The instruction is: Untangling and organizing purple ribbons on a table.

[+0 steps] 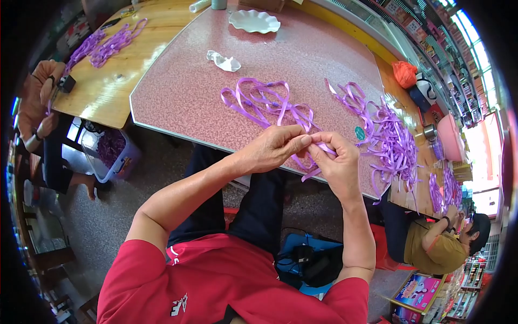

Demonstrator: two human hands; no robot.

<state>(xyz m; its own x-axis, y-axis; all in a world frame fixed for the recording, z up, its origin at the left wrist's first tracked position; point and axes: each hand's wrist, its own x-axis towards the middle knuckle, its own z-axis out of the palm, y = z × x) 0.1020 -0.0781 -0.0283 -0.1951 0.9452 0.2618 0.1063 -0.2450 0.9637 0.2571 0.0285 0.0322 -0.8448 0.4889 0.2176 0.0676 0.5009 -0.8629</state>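
Both my hands meet over the near edge of the pinkish speckled table (pixel 183 81). My left hand (pixel 280 144) pinches thumb to finger at the purple ribbon. The fingers of my right hand (pixel 337 156) curl round a purple ribbon (pixel 325 147), its tail hanging below the table edge. What sits exactly between the fingertips is hidden. Just beyond my hands lies a loose group of looped purple ribbons (pixel 264 97). To the right, a large tangled heap of purple ribbons (pixel 391 143) spreads to the table's corner.
A white scalloped plate (pixel 254 21) and crumpled white tissue (pixel 224 61) lie farther back. People work at the left and right, one in a brown shirt (pixel 431 245). A ribbon-filled plastic bin (pixel 127 156) stands on the floor at left. A blue box (pixel 310 243) with black items sits below.
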